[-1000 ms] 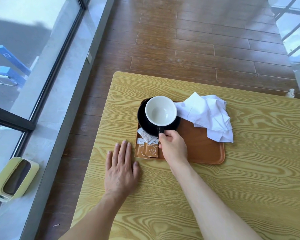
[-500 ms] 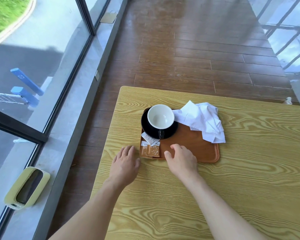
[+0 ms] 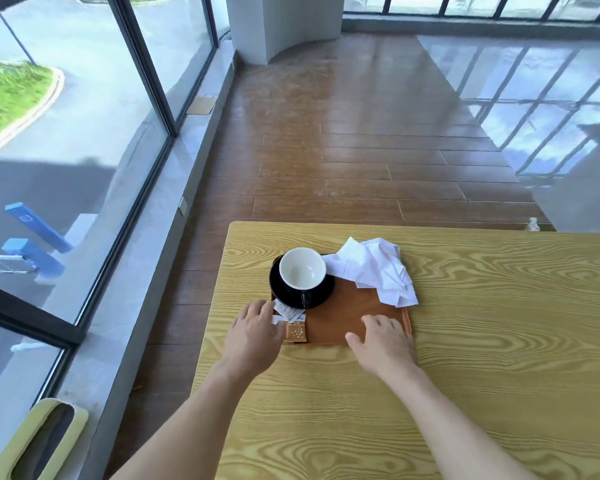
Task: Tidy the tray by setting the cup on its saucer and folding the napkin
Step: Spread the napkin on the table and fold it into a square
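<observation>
From my remote station: one brown tray [image 3: 340, 323] sits on the yellow wood-grain table [image 3: 465, 341], carrying one white cup [image 3: 302, 271], one black saucer [image 3: 323, 292], one crumpled white napkin [image 3: 374, 268] and what I count as three or four small packets [image 3: 291, 320], white ones lying over brown ones; the exact number is unclear.

The cup stands upright on the saucer at the tray's far left corner, its dark handle pointing toward me. The napkin lies unfolded, its long axis running from the cup's far right diagonally down to the tray's right edge, which it overhangs onto the table.

Half a second ago both hands lay at the tray's near edge. Now my left hand [image 3: 257, 330] has reached the tray's left edge, fingertips on the white packets, fingers loosely spread and closed on nothing. My right hand [image 3: 383, 341] has slid to the near right corner, flat and spread wide over the rim, gripping nothing. The camera has tilted up, showing more floor and window.
</observation>
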